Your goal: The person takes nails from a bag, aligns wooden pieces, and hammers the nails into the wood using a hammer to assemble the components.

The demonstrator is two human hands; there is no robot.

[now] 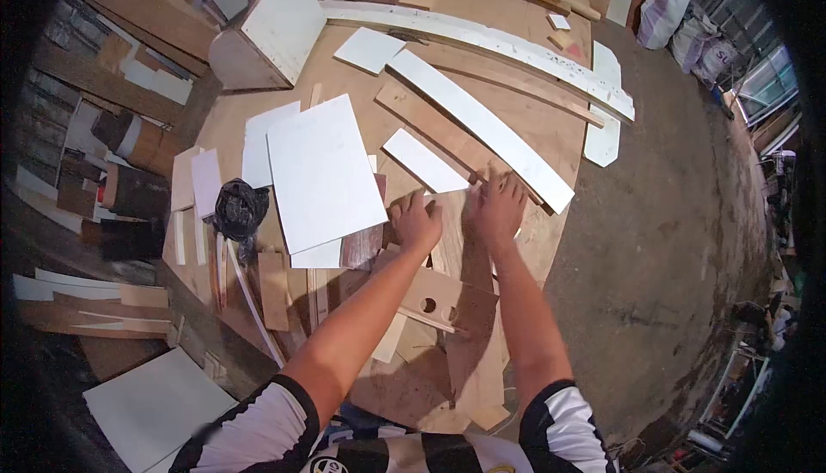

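A light wood-grained board lies between my two hands on the cluttered worktable. My left hand has its fingers curled at the board's left side, beside a dark reddish-brown piece. On the other side, my right hand bends its fingers over the board's far right part; the fingertips' undersides are hidden. Just beyond both hands is a short white panel. A long white strip runs past my right fingers, alongside a brown wooden strip.
A large white panel rests left of my hands, with a black plastic bag beside it. Nearer my body lies a board with a round hole. A white-faced box stands at the back left. Concrete floor borders the table's right side.
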